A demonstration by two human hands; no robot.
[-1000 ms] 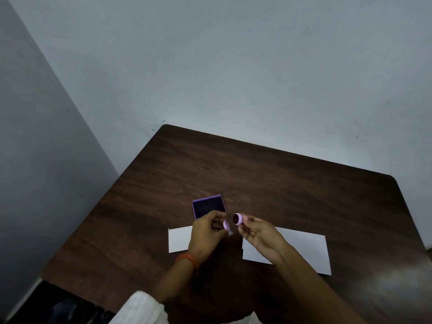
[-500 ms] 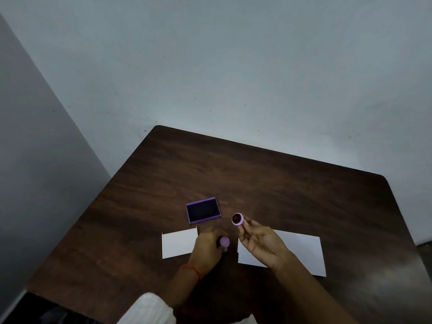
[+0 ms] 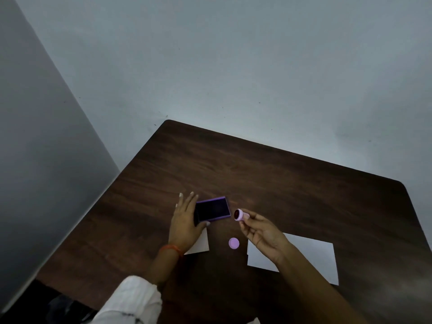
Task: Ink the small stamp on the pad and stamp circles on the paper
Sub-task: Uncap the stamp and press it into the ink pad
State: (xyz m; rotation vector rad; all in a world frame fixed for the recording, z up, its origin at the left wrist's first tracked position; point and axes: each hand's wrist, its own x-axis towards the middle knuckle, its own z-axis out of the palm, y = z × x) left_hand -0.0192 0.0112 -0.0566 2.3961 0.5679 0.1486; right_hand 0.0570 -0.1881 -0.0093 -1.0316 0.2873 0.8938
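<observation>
A purple ink pad [image 3: 214, 208] with a dark inked face lies open on the dark wooden table [image 3: 280, 183]. My left hand [image 3: 185, 220] rests flat at the pad's left edge, thumb against its near side. My right hand [image 3: 259, 232] pinches a small pink stamp [image 3: 240, 214] just right of the pad, its dark round face turned toward the pad. The stamp's pink cap [image 3: 234, 243] lies on the table between two white papers: a small one [image 3: 199, 244] partly under my left hand and a larger one [image 3: 308, 258] under my right wrist.
The table stands in a corner, with a pale wall behind it and a grey wall on the left. Its left edge and rounded far corners are in view. A white sleeve [image 3: 131, 300] covers my left upper arm.
My left hand set the pink cap down on the table, then moved up to the ink pad's left side. My right hand kept holding the stamp in about the same place.
</observation>
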